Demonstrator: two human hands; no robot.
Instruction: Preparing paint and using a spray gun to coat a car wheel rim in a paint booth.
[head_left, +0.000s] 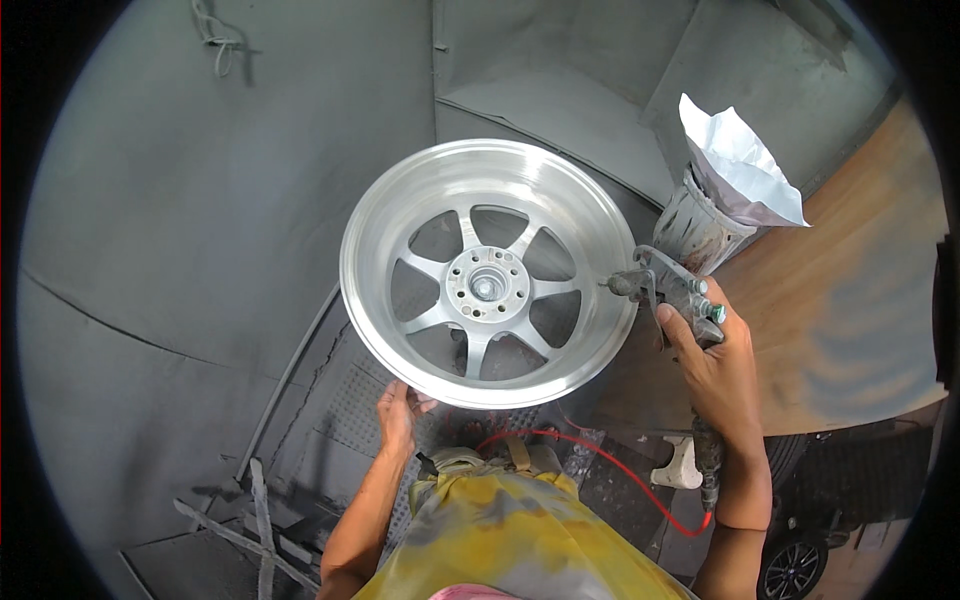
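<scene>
A bare silver car wheel rim (610, 330) with several spokes faces me in the middle of the view, its hub at the centre. My left hand (399, 415) is at its lower left edge, fingers curled against the rim, partly hidden behind it. In my right hand (722, 365) is a spray gun (672, 288), held by its grip with the fingers closed round it. The gun's nozzle points left, close to the rim's right edge. On top of the gun sits a paint-stained cup (695, 222) with a white paper or film liner (745, 160) sticking out.
A red air hose (640, 482) runs from the gun's handle across the lower middle. Grey sheeting (190, 200) covers the walls. A curved brown board (850, 300) stands at right; another wheel (793, 568) lies lower right. Crossed metal bars (262, 530) stand lower left.
</scene>
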